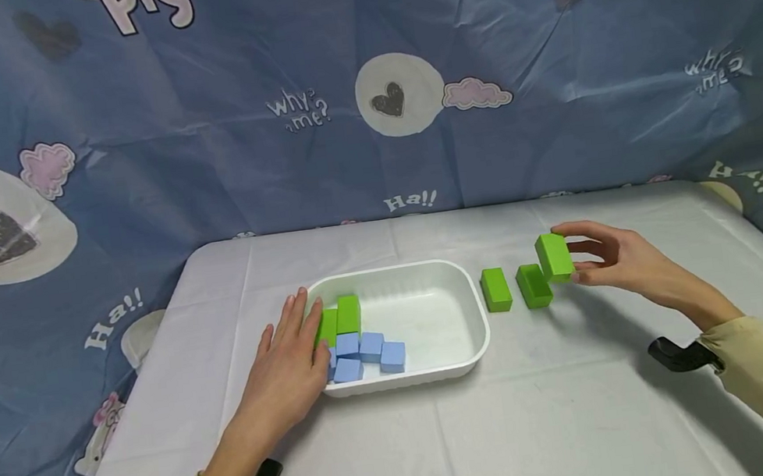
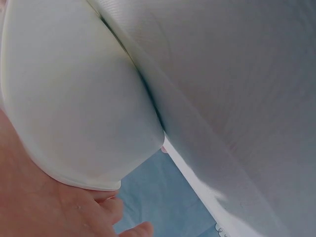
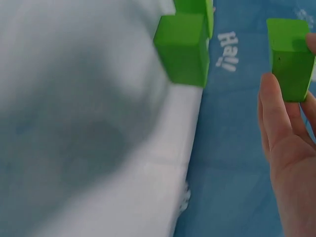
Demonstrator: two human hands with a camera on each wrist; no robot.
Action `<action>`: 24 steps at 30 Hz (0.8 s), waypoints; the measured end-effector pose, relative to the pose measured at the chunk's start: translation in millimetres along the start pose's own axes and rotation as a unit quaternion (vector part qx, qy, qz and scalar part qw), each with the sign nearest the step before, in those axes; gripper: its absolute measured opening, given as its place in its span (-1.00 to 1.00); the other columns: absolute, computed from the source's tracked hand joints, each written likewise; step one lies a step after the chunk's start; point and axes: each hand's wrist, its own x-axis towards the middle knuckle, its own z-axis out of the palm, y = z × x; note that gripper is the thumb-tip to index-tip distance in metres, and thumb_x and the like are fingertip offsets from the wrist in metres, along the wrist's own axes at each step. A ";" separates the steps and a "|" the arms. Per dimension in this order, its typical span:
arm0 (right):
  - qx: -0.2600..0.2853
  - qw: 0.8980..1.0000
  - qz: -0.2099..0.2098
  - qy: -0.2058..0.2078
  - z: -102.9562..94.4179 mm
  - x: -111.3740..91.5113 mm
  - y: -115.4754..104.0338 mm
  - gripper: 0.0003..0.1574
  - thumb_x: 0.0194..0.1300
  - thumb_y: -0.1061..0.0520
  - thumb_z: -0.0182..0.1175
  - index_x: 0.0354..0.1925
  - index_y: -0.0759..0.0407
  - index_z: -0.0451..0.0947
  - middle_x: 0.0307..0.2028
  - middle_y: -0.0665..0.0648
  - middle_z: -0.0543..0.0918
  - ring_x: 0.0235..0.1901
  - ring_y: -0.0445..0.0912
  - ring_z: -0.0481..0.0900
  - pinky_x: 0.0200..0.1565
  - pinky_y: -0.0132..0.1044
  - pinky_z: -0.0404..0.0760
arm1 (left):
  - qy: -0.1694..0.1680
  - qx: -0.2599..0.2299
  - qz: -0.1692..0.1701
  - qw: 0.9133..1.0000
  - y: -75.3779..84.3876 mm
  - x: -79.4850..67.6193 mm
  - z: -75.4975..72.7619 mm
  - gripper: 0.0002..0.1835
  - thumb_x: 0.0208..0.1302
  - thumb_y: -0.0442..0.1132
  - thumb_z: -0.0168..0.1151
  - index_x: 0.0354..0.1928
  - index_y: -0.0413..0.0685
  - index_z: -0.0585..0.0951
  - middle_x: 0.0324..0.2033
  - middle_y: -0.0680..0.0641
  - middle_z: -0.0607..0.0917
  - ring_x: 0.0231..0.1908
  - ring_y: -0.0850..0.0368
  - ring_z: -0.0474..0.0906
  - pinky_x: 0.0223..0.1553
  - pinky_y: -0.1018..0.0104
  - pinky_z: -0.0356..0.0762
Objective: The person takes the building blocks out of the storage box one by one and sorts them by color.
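My right hand (image 1: 627, 261) pinches a green block (image 1: 555, 257) between thumb and fingers, raised above the right side of the table. The same held block (image 3: 290, 69) appears at the right of the right wrist view. Just left of it, a second green block (image 1: 534, 287) lies on the cloth, and a third green block (image 1: 497, 290) lies nearer the tray. My left hand (image 1: 286, 367) rests over the left rim of a white tray (image 1: 420, 266), fingers extended. Inside the tray's left part are two green blocks (image 1: 348, 315) and several light blue cubes (image 1: 392, 357), partly hidden by that hand.
A white cloth (image 1: 489, 438) covers the table. Behind and to the left hangs a blue printed curtain (image 1: 317, 167). In the left wrist view the tray's outer wall (image 2: 84, 108) fills much of the picture.
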 end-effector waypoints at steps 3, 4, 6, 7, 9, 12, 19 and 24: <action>-0.013 1.000 0.007 0.005 -6.7 -4.0 6.7 -0.19 0.27 0.30 0.31 0.42 0.09 0.28 0.31 0.10 0.41 0.21 -0.21 0.47 0.02 -0.35 0.57 | 0.001 -0.002 0.000 1.000 -0.2 0.4 0.0 -0.37 0.46 -0.13 -0.12 0.50 -0.20 0.16 0.53 -0.17 -0.06 0.51 -0.08 -0.24 0.36 -0.29 -0.15; -0.017 1.000 0.009 0.006 -8.6 -5.3 8.7 -0.20 0.27 0.30 0.31 0.42 0.09 0.29 0.31 0.09 0.41 0.20 -0.22 0.47 0.02 -0.35 0.57 | 0.002 -0.002 0.001 1.000 -0.1 0.4 0.0 -0.37 0.46 -0.13 -0.12 0.50 -0.21 0.16 0.53 -0.17 -0.06 0.51 -0.08 -0.24 0.36 -0.29 -0.14; -0.030 0.999 0.014 0.007 -12.1 -7.7 12.8 -0.21 0.29 0.28 0.30 0.42 0.06 0.29 0.32 0.09 0.40 0.19 -0.24 0.47 0.01 -0.37 0.56 | 0.003 -0.002 0.001 1.000 0.0 0.6 0.2 -0.37 0.46 -0.13 -0.12 0.50 -0.21 0.16 0.53 -0.18 -0.05 0.51 -0.08 -0.23 0.36 -0.29 -0.14; -0.037 0.999 0.018 0.006 -13.6 -8.7 14.7 -0.22 0.29 0.27 0.30 0.42 0.04 0.30 0.33 0.08 0.39 0.18 -0.25 0.47 0.01 -0.39 0.56 | 0.004 -0.002 0.002 1.000 0.1 0.5 0.2 -0.37 0.46 -0.13 -0.12 0.50 -0.21 0.17 0.53 -0.18 -0.05 0.51 -0.08 -0.23 0.36 -0.29 -0.13; -0.049 0.999 0.024 0.002 -16.2 -10.5 18.9 -0.23 0.30 0.24 0.30 0.41 0.01 0.31 0.34 0.07 0.38 0.18 -0.26 0.47 0.02 -0.41 0.54 | 0.004 -0.003 0.002 1.000 0.2 -0.2 -0.2 -0.37 0.46 -0.13 -0.12 0.50 -0.21 0.16 0.53 -0.18 -0.05 0.51 -0.09 -0.22 0.35 -0.30 -0.13; -0.062 0.997 0.034 -0.009 -18.8 -11.2 25.7 -0.24 0.31 0.20 0.30 0.42 -0.01 0.31 0.36 0.08 0.37 0.17 -0.28 0.47 0.04 -0.43 0.50 | 0.005 -0.004 0.001 1.000 0.1 -1.0 -0.4 -0.37 0.47 -0.14 -0.13 0.50 -0.21 0.16 0.53 -0.18 -0.05 0.51 -0.09 -0.22 0.35 -0.30 -0.12; -0.082 0.995 0.038 -0.045 -23.0 -10.3 41.5 -0.24 0.34 0.18 0.27 0.43 0.18 0.26 0.35 0.22 0.37 0.14 -0.32 0.46 0.03 -0.44 0.49 | 0.008 -0.003 0.002 1.000 -0.3 -0.9 1.2 -0.37 0.47 -0.13 -0.13 0.50 -0.20 0.16 0.53 -0.17 -0.04 0.51 -0.08 -0.22 0.35 -0.30 -0.09; -0.107 0.992 0.037 -0.060 -23.1 -9.0 47.6 -0.25 0.34 0.15 0.27 0.42 0.19 0.28 0.35 0.28 0.35 0.12 -0.30 0.48 0.02 -0.45 0.48 | 0.010 -0.002 0.002 1.000 -0.4 -0.5 1.9 -0.37 0.46 -0.13 -0.11 0.50 -0.21 0.17 0.53 -0.17 -0.04 0.51 -0.08 -0.22 0.35 -0.29 -0.09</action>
